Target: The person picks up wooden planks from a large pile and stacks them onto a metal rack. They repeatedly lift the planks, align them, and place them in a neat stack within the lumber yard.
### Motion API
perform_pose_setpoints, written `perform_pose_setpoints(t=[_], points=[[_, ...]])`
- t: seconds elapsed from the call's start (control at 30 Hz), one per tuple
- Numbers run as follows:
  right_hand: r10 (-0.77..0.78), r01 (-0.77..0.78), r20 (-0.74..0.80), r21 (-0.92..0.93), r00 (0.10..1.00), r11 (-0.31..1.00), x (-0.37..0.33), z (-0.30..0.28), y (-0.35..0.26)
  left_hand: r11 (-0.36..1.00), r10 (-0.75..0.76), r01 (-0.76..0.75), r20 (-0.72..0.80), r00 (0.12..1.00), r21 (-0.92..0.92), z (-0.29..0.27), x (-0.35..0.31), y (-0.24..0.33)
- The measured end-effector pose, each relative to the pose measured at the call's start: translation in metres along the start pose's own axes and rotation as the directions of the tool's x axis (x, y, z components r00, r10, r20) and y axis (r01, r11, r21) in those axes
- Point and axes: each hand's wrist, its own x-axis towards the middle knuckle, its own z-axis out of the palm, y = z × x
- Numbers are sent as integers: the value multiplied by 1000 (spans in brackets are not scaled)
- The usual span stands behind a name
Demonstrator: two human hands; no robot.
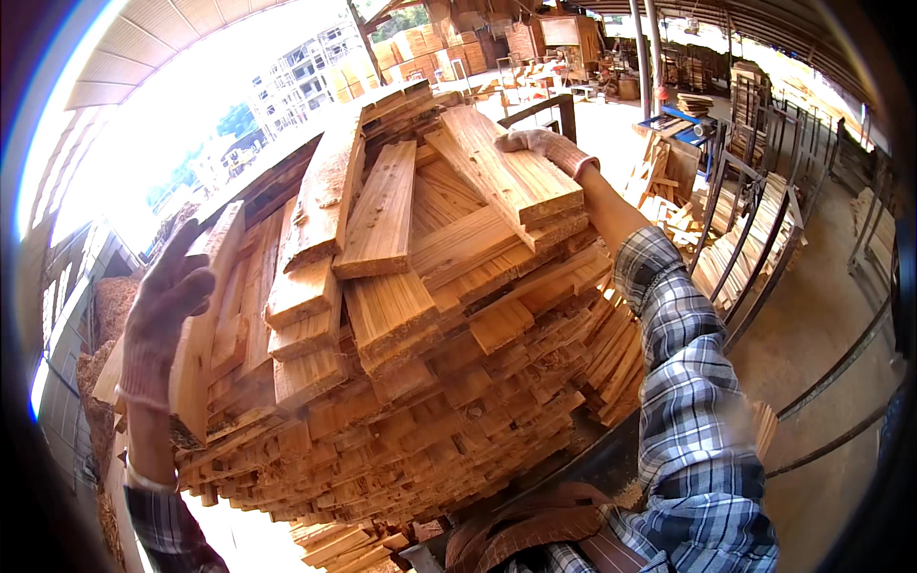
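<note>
A big stack of sawn wooden boards fills the middle, its top layers lying at mixed angles. My right hand (543,149), in a pale knit glove, is closed over the right edge of a thick wooden board (521,181) at the top right. The fingers lie across its upper face; the thumb is hidden. At the left, my left hand (164,315), also gloved, is raised with fingers apart beside a long upright-tilted board (208,329). It holds nothing. Between the hands, several loose boards, including a knotty one (380,215) and a rough-edged one (325,196), overlap on top.
Black metal rack frames (740,239) with wood slats stand at the right, on a concrete floor (812,382). Sawdust (115,315) is heaped beyond the left side. Behind the stack are a metal post (642,57) and more stacked timber (411,53).
</note>
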Motion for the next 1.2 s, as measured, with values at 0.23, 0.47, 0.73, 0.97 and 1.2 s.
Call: perform_pose_setpoints(t=[0.23, 0.47, 0.73, 0.97, 1.2], points=[[61, -86, 96, 283, 993, 955, 2, 19, -15, 987, -141, 146, 59, 988, -72, 81, 1, -1], [187, -170, -20, 332, 982, 928, -13, 7, -21, 977, 38, 0, 175, 984, -212, 130, 9, 12], [-532, 532, 174, -541, 829, 652, 26, -46, 26, 996, 79, -63, 380, 922, -56, 200, -9, 74], [-51, -18, 96, 609, 994, 793, 5, -36, 49, 996, -83, 55, 543, 835, 68, 197, 2, 69], [-174, 167, -32, 488, 984, 857, 7, -35, 57, 849, 318, -498, 582, 749, 177, 217, 38, 41]])
